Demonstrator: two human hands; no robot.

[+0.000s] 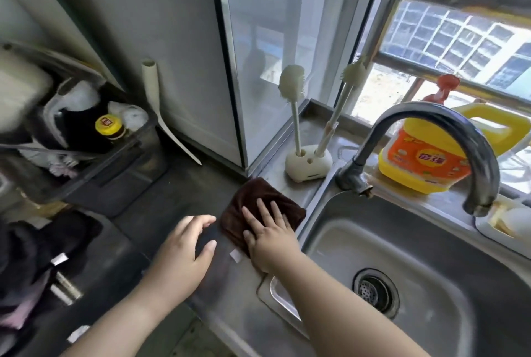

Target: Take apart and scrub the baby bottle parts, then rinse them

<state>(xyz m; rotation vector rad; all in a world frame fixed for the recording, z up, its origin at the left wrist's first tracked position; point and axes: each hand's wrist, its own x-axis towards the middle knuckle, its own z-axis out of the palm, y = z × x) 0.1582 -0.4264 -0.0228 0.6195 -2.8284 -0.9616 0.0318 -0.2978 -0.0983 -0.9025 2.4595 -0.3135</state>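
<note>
So far left there's a dark plastic bin [86, 167] on the grey counter [172, 184], stuffed with bottles, one with a yellow cap [108, 124], plus a pale utensil [161, 104] leaning on the wall just beside it. Moving right, a glass panel [258, 55] meets the counter corner, and a little white holder [309, 163] stands there with two bottle brushes [291, 81] poking upright out of it. No baby bottle parts that I can make out anywhere, fwiw. Left hand [184, 247] hovers low over the counter with fingers loosely curled; whether it's pinching the cloth's edge, can't tell, it's blurry there. Right hand [270, 236] lies flat on a dark brown cloth [258, 201], fingers straight and spread a bit, pressing it onto the counter right at the sink's edge. Then the steel sink [416, 241] with its drain [375, 289], curved faucet [431, 138] above, yellow dish soap jug [425, 161] on the ledge behind, barred window [459, 40] at the back.
</note>
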